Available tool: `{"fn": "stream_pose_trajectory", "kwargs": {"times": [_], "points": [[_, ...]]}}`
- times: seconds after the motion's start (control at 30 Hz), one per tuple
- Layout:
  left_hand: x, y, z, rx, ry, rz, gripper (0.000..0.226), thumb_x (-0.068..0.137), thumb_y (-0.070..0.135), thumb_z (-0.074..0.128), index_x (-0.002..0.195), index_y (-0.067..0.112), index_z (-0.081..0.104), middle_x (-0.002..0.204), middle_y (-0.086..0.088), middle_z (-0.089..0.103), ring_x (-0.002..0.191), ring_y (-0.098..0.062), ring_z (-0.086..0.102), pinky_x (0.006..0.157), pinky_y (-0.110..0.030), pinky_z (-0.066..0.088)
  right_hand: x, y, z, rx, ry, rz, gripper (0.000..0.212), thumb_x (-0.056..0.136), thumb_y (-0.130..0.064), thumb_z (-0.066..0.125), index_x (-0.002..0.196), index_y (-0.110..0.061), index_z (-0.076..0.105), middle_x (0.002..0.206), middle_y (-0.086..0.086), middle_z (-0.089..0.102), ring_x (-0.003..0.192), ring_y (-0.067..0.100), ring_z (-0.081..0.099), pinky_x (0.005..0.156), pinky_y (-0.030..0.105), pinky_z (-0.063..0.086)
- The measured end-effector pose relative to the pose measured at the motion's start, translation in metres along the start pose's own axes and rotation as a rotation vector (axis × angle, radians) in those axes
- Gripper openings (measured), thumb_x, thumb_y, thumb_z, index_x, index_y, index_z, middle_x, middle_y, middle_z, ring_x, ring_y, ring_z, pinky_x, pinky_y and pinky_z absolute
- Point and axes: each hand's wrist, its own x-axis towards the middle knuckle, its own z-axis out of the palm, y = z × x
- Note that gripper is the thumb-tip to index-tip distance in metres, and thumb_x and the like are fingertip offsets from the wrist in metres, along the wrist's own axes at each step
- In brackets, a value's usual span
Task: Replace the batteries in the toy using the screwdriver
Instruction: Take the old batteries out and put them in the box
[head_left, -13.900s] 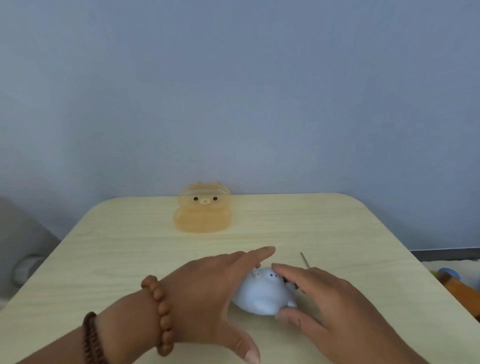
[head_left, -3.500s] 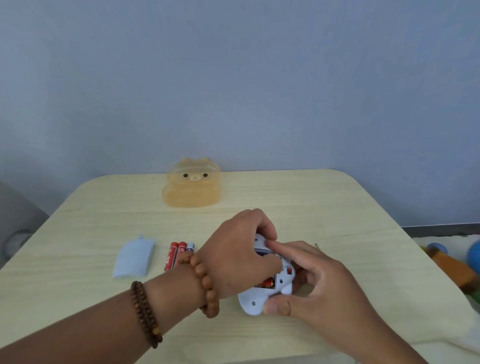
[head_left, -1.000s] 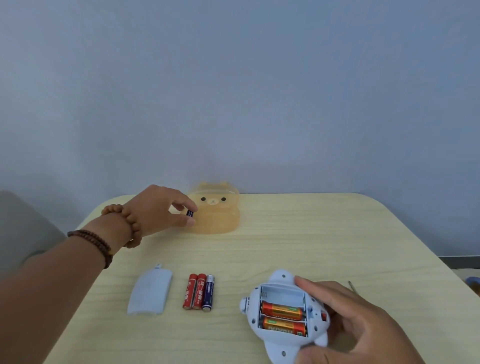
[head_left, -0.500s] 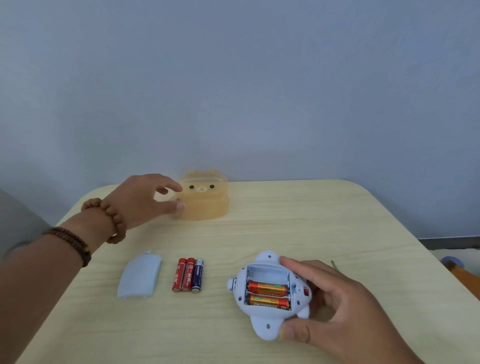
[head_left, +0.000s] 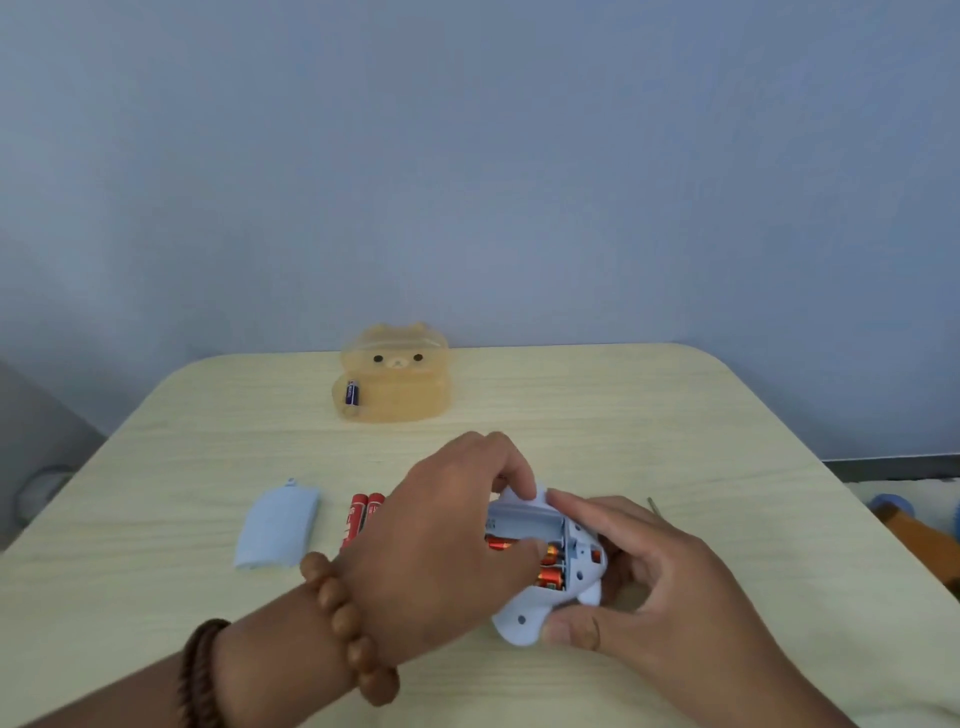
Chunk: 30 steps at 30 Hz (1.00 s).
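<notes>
Toy (head_left: 519, 621), a pale blue rounded plastic animal figure, lay underside up on the pale wood-grain bench (head_left: 675, 415), near its front edge and between my two grips. My right grip (head_left: 654, 587) was wrapped round the toy's right side, thumb on the near lobe and forefinger on the far rim. My left grip (head_left: 447, 545) was curled over the far rim with its thumb pressed on the upper of two orange cylindrical batteries (head_left: 551, 576) seated in the open compartment; whether it pinched that cell I could not tell. The slot beyond them showed bare.

Progress, as judged: the pale blue curved plastic cover (head_left: 278, 527) was off and lay well to the left, so the unscrewing was done. Red cylindrical batteries (head_left: 360, 519) lay beside it, partly hidden by my wrist, and a dark blue battery (head_left: 352, 392) stood against the translucent orange bear-shaped box (head_left: 405, 384) at the far edge. The thin metal screwdriver (head_left: 652, 505) lay just beyond my right grip, mostly hidden. Left to do: fill the bare slot, refit the cover, drive its screw.
</notes>
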Motion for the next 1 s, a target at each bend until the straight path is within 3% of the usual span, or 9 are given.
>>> {"fn": "stream_pose_trajectory", "kwargs": {"times": [0.13, 0.27, 0.43, 0.53, 0.6, 0.7, 0.83, 0.93, 1.0], "points": [[-0.003, -0.001, -0.005, -0.114, -0.152, -0.069, 0.048, 0.073, 0.038, 0.079, 0.107, 0.045, 0.047, 0.112, 0.021, 0.059, 0.096, 0.0, 0.062, 0.079, -0.027, 0.057, 0.0, -0.003, -0.001, -0.018, 0.011, 0.003, 0.082, 0.055, -0.041, 0.098, 0.13, -0.049, 0.064, 0.124, -0.015, 0.067, 0.103, 0.013, 0.071, 0.089, 0.045, 0.058], [-0.01, -0.012, -0.004, -0.094, -0.243, -0.032, 0.088, 0.062, 0.053, 0.087, 0.135, 0.052, 0.037, 0.129, 0.033, 0.048, 0.117, 0.012, 0.049, 0.099, -0.021, 0.049, 0.0, -0.006, -0.002, -0.047, -0.007, 0.017, 0.083, 0.056, -0.046, 0.096, 0.131, -0.051, 0.061, 0.124, -0.017, 0.067, 0.105, 0.013, 0.07, 0.089, 0.042, 0.06], [-0.016, -0.017, 0.0, -0.073, -0.146, 0.033, 0.09, 0.055, 0.059, 0.088, 0.134, 0.049, 0.046, 0.132, 0.036, 0.045, 0.123, 0.017, 0.041, 0.104, -0.013, 0.04, 0.004, -0.026, -0.01, -0.022, -0.087, 0.125, 0.064, 0.064, -0.046, 0.088, 0.123, -0.051, 0.063, 0.117, -0.016, 0.071, 0.097, 0.006, 0.074, 0.09, 0.034, 0.06], [-0.017, -0.014, 0.001, -0.058, -0.119, 0.038, 0.09, 0.053, 0.062, 0.086, 0.133, 0.048, 0.047, 0.136, 0.036, 0.044, 0.125, 0.017, 0.041, 0.106, -0.015, 0.039, 0.018, -0.047, -0.004, -0.169, 0.01, 0.133, 0.051, 0.079, -0.048, 0.071, 0.126, -0.051, 0.053, 0.118, -0.026, 0.062, 0.104, -0.004, 0.067, 0.088, 0.025, 0.053], [-0.015, -0.01, 0.005, -0.031, -0.117, 0.075, 0.086, 0.051, 0.062, 0.083, 0.13, 0.049, 0.05, 0.133, 0.036, 0.047, 0.123, 0.015, 0.044, 0.102, -0.015, 0.041, 0.026, -0.063, 0.009, -0.266, -0.006, 0.102, 0.058, 0.082, -0.043, 0.067, 0.135, -0.049, 0.044, 0.126, -0.028, 0.056, 0.116, -0.008, 0.056, 0.092, 0.02, 0.049], [-0.011, -0.006, 0.007, 0.045, -0.097, 0.119, 0.067, 0.051, 0.058, 0.082, 0.112, 0.055, 0.055, 0.113, 0.037, 0.054, 0.107, 0.015, 0.052, 0.082, -0.011, 0.044, 0.035, -0.069, 0.022, -0.331, -0.087, 0.101, 0.062, 0.081, -0.04, 0.067, 0.139, -0.043, 0.044, 0.127, -0.027, 0.056, 0.115, -0.007, 0.055, 0.09, 0.017, 0.049], [-0.014, -0.007, 0.003, -0.031, -0.095, 0.106, 0.066, 0.053, 0.049, 0.089, 0.111, 0.045, 0.059, 0.111, 0.034, 0.057, 0.107, 0.014, 0.051, 0.08, -0.005, 0.039, 0.039, -0.067, 0.025, -0.329, -0.114, 0.132, 0.049, 0.077, -0.038, 0.07, 0.122, -0.043, 0.053, 0.111, -0.023, 0.063, 0.101, -0.006, 0.062, 0.084, 0.021, 0.054], [-0.015, -0.007, 0.003, -0.023, -0.092, 0.121, 0.055, 0.05, 0.043, 0.09, 0.085, 0.056, 0.05, 0.098, 0.042, 0.052, 0.092, 0.018, 0.051, 0.069, -0.001, 0.035, 0.038, -0.07, 0.029, -0.374, -0.12, 0.121, 0.031, 0.076, -0.043, 0.066, 0.105, -0.042, 0.053, 0.105, -0.019, 0.062, 0.088, 0.002, 0.068, 0.078, 0.03, 0.06], [-0.015, -0.007, 0.003, -0.015, -0.082, 0.132, 0.057, 0.048, 0.041, 0.091, 0.078, 0.058, 0.045, 0.093, 0.04, 0.051, 0.086, 0.015, 0.051, 0.065, -0.001, 0.034, 0.037, -0.073, 0.031, -0.39, -0.117, 0.105, 0.025, 0.077, -0.044, 0.062, 0.1, -0.042, 0.052, 0.104, -0.019, 0.061, 0.081, 0.009, 0.073, 0.074, 0.032, 0.061]]}}
